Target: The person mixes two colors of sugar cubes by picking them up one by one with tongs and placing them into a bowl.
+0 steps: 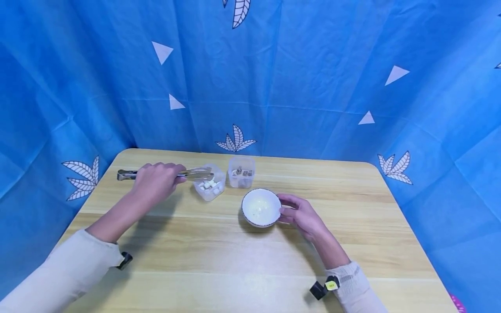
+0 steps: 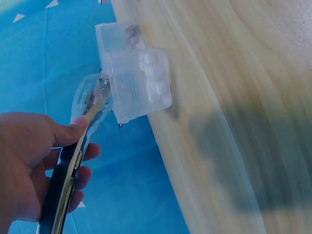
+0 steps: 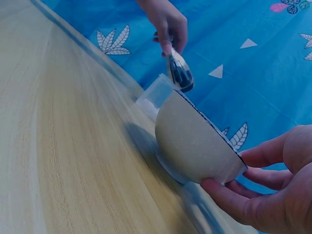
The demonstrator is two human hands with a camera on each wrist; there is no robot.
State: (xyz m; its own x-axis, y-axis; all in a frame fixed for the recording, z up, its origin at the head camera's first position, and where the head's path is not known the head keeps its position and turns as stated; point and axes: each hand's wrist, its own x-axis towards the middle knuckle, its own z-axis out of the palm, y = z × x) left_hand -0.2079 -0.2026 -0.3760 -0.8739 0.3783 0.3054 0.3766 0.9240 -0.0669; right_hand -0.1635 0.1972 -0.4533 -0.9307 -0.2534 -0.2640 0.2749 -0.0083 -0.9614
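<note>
My left hand [image 1: 156,180] grips metal tongs [image 2: 68,165] by their dark handles. The tongs' heads reach over a clear plastic box [image 1: 209,199] that holds several small white pieces [image 1: 211,184]. In the left wrist view the tong heads overlap the box's open side; whether they pinch a piece cannot be told. My right hand [image 1: 303,215] holds a white bowl [image 1: 261,208] with a dark rim by its right side, thumb and fingers against wall and rim. Faint marks show inside the bowl, too small to make out.
Beside the first box, at the back, stands a second clear box [image 1: 241,164] with small brownish pieces. The wooden table [image 1: 250,256] ends at a blue patterned curtain [image 1: 297,87] behind and at both sides.
</note>
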